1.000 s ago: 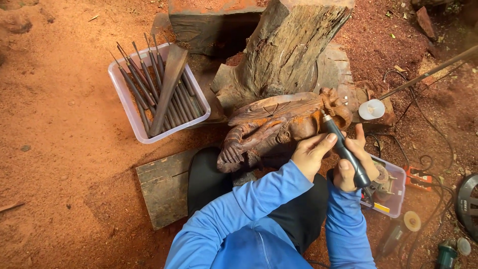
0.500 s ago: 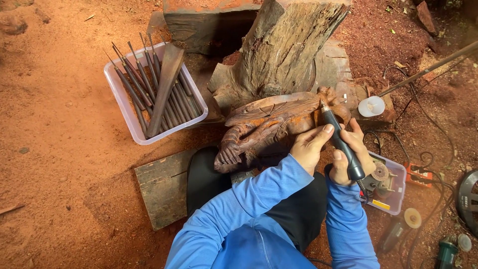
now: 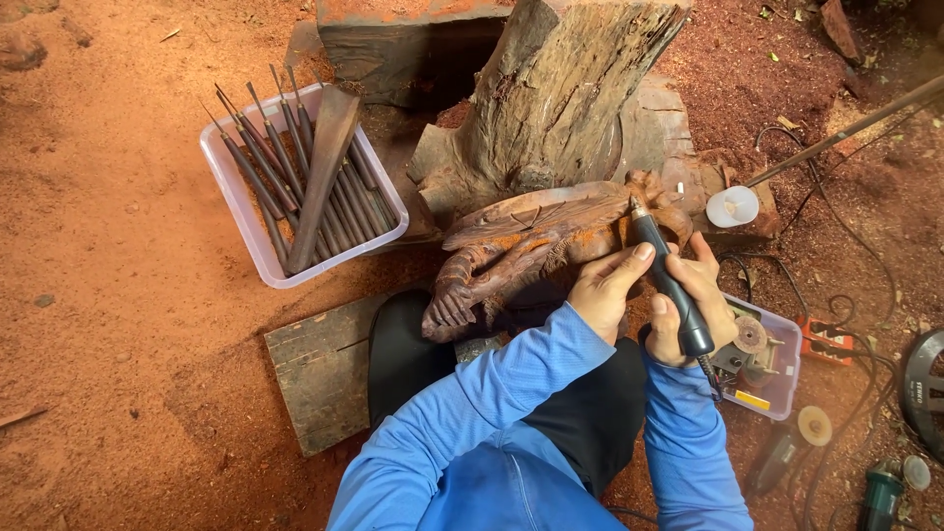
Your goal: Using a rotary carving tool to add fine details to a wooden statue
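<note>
carving (image 3: 531,251) of reddish-brown wood lies across my lap and against the foot of a big stump (image 3: 560,98), head end to my right, tail end drooping toward my left knee. much looks done already: the body is fully shaped, with cut grooves along the back and toes showing at the low end, so i judge what is left is fine detail near the head. my right hand (image 3: 688,305) has its grip clenched around a black rotary pen tool (image 3: 669,280), its tip touching the carving's upper right end. my left hand (image 3: 605,285) has its grip pressed on the carving just beside the tool, steadying it.

the ground is bare earth covered in red sawdust. a weathered plank (image 3: 320,369) lies under my knee. a white tub of chisels (image 3: 305,187) with a wooden mallet sits to my left. a small clear box of bits (image 3: 762,359), cords and other power tools lie to my right.
</note>
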